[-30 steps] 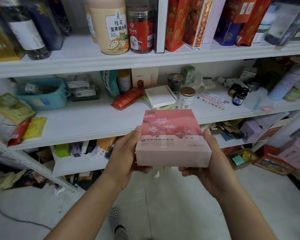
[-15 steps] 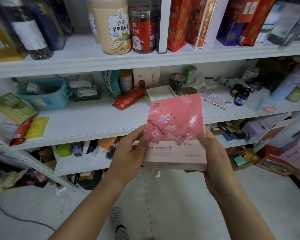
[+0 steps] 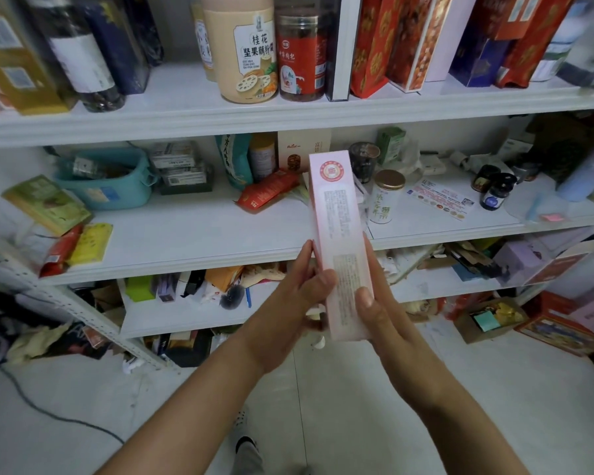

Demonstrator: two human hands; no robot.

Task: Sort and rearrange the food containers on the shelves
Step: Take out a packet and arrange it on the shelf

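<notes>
Pink cardboard, a slim rectangular box edge-on (fine print facing), pinched between left hand and right hand.

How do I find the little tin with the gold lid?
Look along the middle shelf. Just right of the pink box held up before it stands a small white tin. Only it has a gold lid and green writing.

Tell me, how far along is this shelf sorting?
Looks done: the top shelf, where the tall beige plastic jar and red-labelled clear jar stand upright. In hand: left hand and right hand grip a slim pink cardboard box on end, not yet shelved. Left: the red foil packet lies tipped on the middle shelf, and the lower shelf is jumbled.
</notes>
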